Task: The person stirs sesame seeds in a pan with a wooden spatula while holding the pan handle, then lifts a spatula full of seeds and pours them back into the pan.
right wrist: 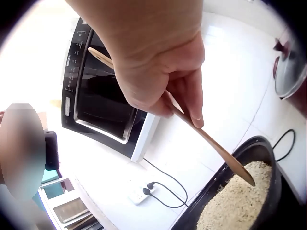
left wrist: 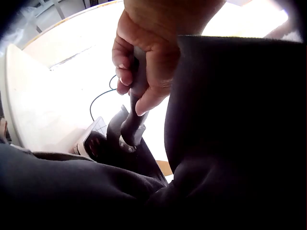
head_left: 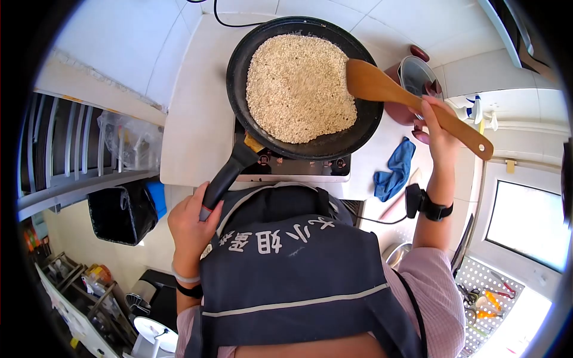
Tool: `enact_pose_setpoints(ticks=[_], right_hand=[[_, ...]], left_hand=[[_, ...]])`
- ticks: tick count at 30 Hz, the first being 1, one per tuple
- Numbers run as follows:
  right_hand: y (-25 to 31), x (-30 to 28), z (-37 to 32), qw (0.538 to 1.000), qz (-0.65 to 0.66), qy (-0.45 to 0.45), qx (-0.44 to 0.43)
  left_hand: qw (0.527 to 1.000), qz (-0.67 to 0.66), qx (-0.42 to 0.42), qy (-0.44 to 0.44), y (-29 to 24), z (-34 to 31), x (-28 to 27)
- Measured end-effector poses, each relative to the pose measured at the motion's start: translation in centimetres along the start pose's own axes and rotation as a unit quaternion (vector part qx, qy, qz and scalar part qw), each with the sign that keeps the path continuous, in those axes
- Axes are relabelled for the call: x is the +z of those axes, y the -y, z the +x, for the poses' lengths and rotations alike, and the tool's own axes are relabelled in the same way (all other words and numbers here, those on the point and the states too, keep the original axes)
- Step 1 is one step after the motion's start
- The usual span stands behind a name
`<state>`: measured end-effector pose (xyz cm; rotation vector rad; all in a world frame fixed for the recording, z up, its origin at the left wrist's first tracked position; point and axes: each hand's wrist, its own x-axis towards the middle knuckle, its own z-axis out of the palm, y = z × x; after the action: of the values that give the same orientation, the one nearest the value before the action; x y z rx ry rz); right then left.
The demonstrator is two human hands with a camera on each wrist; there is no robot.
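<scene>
A black frying pan (head_left: 367,125) sits on an induction cooker (head_left: 286,169), filled with a broad layer of small pale seeds (head_left: 298,89) flecked with darker bits. My left hand (head_left: 190,222) grips the pan's black handle (head_left: 224,182) near its end; in the left wrist view the fingers wrap that handle (left wrist: 139,81). My right hand (head_left: 440,134) holds a wooden spatula (head_left: 388,86) by the middle of its shaft. The spatula's blade touches the right edge of the seeds. From the right wrist, the thumb and fingers pinch the spatula (right wrist: 218,148), its tip in the seeds.
Close to the pan's right side stands a dark red pot (head_left: 394,110) with a glass lid. A blue cloth (head_left: 395,170) lies on the counter. A black bin (head_left: 119,215) is at lower left. A black-fronted oven (right wrist: 105,91) and cables appear in the right wrist view.
</scene>
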<state>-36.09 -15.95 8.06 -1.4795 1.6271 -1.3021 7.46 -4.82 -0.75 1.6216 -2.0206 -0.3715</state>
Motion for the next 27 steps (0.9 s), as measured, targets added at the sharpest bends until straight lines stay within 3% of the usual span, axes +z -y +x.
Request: enact_pose_setpoints(ticks=[2,4,6,8,11,13,18,20,22,25,27], right_hand=[[-0.5,-1.0,-0.2,0.982,-0.103,-0.081,0.135],[-3.3,-0.7,0.7,0.980,-0.095,-0.087,0.154],[-6.6,1.1,2.3,0.986,0.086,-0.102,0.101],[-7.5,3.8,4.5,0.971,0.160,-0.105,0.147],[-7.9,7.0,7.5,0.959,0.215,-0.070,0.174],[-7.5,8.3,8.5,0.955,0.254,0.028,0.153],[-6.5,8.5,6.3,0.962,0.196,0.152,0.117],[-5.0,7.5,4.3,0.958,0.058,0.265,-0.096],[-2.8,6.4,2.0,0.946,0.029,0.316,-0.072],[-0.6,4.5,-0.8,0.924,-0.026,0.353,-0.146],[1.2,3.0,-1.7,0.896,-0.096,0.360,-0.242]], left_hand=[[1.000,-0.006,0.000,0.001,0.0,0.1,0.0],[1.000,-0.010,0.000,0.003,0.1,0.1,-0.1],[1.000,-0.011,-0.002,0.009,0.1,0.2,-0.1],[1.000,-0.015,-0.001,0.006,0.1,0.2,-0.1],[1.000,-0.016,0.003,0.004,-0.1,0.1,-0.1],[1.000,-0.013,0.008,0.003,-0.2,-0.1,0.1],[1.000,0.000,0.012,-0.009,0.0,-0.4,0.3],[1.000,-0.003,0.001,-0.006,0.0,-0.5,0.3],[1.000,-0.006,-0.005,-0.001,0.0,-0.5,0.4],[1.000,-0.002,-0.010,0.001,0.0,-0.6,0.5],[1.000,-0.008,0.008,-0.025,0.2,-0.4,0.8]])
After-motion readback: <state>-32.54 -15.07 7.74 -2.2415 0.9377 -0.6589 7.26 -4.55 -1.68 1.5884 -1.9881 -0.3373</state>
